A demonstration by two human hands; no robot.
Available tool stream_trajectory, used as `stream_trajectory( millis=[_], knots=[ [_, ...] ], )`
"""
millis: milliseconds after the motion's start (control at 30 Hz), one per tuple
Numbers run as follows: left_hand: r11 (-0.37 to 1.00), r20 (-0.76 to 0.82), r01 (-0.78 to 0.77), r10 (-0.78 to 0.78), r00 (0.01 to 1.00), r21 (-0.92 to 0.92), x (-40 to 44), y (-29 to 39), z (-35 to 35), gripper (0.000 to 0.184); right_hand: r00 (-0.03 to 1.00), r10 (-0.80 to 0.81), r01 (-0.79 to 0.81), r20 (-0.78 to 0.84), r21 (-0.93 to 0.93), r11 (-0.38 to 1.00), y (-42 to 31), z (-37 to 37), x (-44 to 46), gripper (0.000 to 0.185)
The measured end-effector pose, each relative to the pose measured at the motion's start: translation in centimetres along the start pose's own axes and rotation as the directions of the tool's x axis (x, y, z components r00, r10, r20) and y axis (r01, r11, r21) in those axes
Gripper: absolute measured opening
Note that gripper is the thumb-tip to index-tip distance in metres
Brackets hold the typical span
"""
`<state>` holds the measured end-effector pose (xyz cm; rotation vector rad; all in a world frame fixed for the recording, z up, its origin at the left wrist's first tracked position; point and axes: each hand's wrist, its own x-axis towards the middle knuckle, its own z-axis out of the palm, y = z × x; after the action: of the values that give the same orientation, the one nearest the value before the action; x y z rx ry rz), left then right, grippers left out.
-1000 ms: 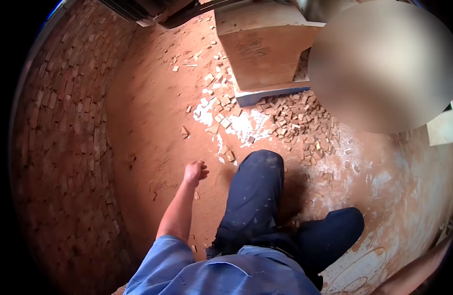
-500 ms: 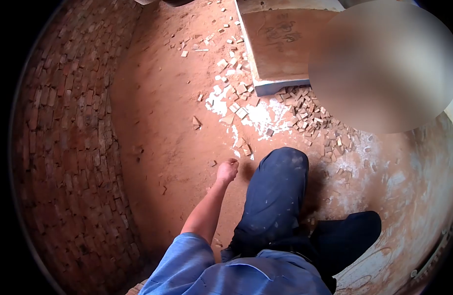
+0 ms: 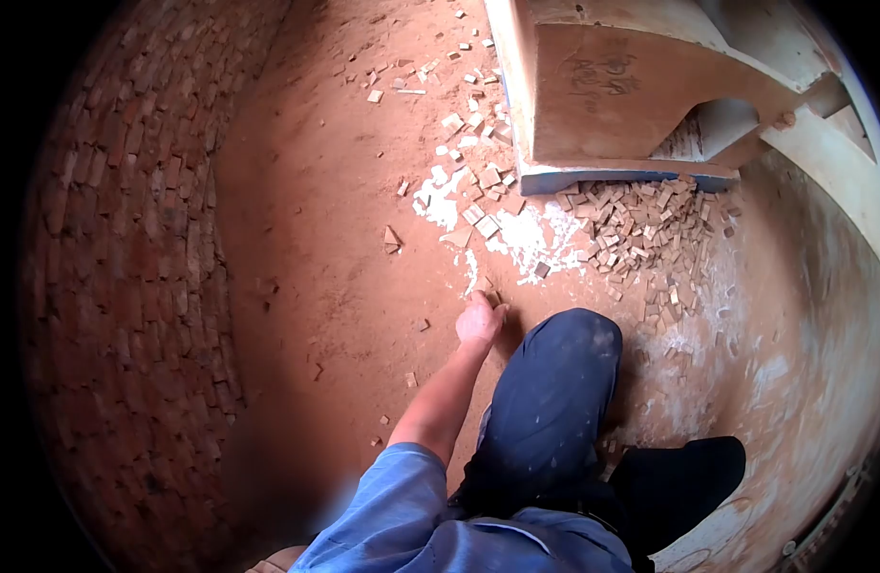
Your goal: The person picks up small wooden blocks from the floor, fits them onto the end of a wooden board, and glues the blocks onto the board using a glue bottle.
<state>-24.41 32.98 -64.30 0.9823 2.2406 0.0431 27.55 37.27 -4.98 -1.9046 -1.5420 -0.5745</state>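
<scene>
My left hand (image 3: 481, 320) reaches down to the dirt floor left of my knee. Its finger and thumb are around a small brown block (image 3: 487, 285), partly covered by the hand; whether the block is off the floor is hard to see. Just beyond lie a streak of white flakes (image 3: 471, 272) and a flat, pointed brown piece (image 3: 458, 237). My right hand is out of sight.
A brick wall (image 3: 134, 239) runs along the left. Ahead stands a pale box-like structure (image 3: 602, 105) with an arched opening. Many small blocks (image 3: 650, 224) are heaped at its base, beside a white patch (image 3: 535, 234). My bent knee (image 3: 578, 334) is close by.
My left hand has moved forward and right, onto the small block. The view has shifted slightly, and more of the structure at the right now shows.
</scene>
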Motion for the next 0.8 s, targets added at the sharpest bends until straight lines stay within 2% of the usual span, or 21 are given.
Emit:
stream_trajectory(
  millis=[200, 233, 333, 367, 433, 467, 500, 567, 600, 667, 800],
  knots=[
    [0.994, 0.002, 0.096, -0.096, 0.995, -0.046, 0.9, 0.1, 1.3, 0.047, 0.997, -0.069, 0.072, 0.037, -0.077, 0.994, 0.1, -0.1, 0.0, 0.042],
    [0.988, 0.008, 0.075, -0.075, 0.997, -0.139, 1.1, -0.5, 2.2, 0.047, 0.994, -0.097, 0.102, 0.052, -0.089, 0.991, -0.1, -0.1, 0.0, 0.042],
    [0.914, 0.0, 0.018, -0.02, 1.0, -0.406, 1.8, -1.9, 2.6, 0.047, 0.998, -0.046, 0.05, 0.037, -0.107, 0.993, -0.1, -0.1, 0.1, 0.042],
    [0.804, 0.053, 0.01, 0.026, 0.998, -0.594, 1.9, -2.3, 2.5, 0.046, 0.998, -0.051, 0.053, 0.027, -0.09, 0.995, 0.4, -0.1, 0.2, 0.042],
    [0.479, 0.129, 0.048, 0.138, 0.982, -0.877, -0.1, -1.5, 0.1, 0.046, 0.998, -0.062, 0.063, 0.015, -0.054, 0.997, 1.2, -0.1, 0.4, 0.042],
    [0.395, 0.109, 0.046, 0.139, 0.984, -0.918, -0.8, -0.9, -1.0, 0.04, 0.999, -0.047, 0.05, 0.025, -0.104, 0.993, 1.3, -0.4, 0.6, 0.042],
    [0.341, 0.102, 0.034, 0.181, 0.978, -0.94, -1.4, -0.7, -2.2, 0.05, 0.999, -0.049, 0.051, 0.022, -0.098, 0.994, 1.3, -0.5, 0.6, 0.041],
    [0.257, 0.088, 0.02, 0.256, 0.963, -0.966, -2.8, -0.1, -4.4, 0.064, 0.999, -0.05, 0.051, 0.015, -0.087, 0.995, 1.5, -0.5, 0.7, 0.041],
    [0.246, 0.084, 0.008, 0.3, 0.95, -0.969, -3.2, 0.1, -5.4, 0.068, 0.991, -0.128, 0.131, 0.034, -0.096, 0.987, 1.3, -0.4, 0.6, 0.039],
    [0.224, 0.071, -0.018, 0.385, 0.92, -0.974, -3.9, 0.4, -7.1, 0.074, 0.987, -0.158, 0.159, 0.019, -0.113, 0.981, 1.3, -0.3, 0.6, 0.037],
    [0.17, 0.028, -0.052, 0.439, 0.898, -0.984, -5.5, 1.5, -10.0, 0.073, 0.992, -0.128, 0.127, -0.008, -0.08, 0.989, 0.8, -0.3, 0.1, 0.035]
  ],
)
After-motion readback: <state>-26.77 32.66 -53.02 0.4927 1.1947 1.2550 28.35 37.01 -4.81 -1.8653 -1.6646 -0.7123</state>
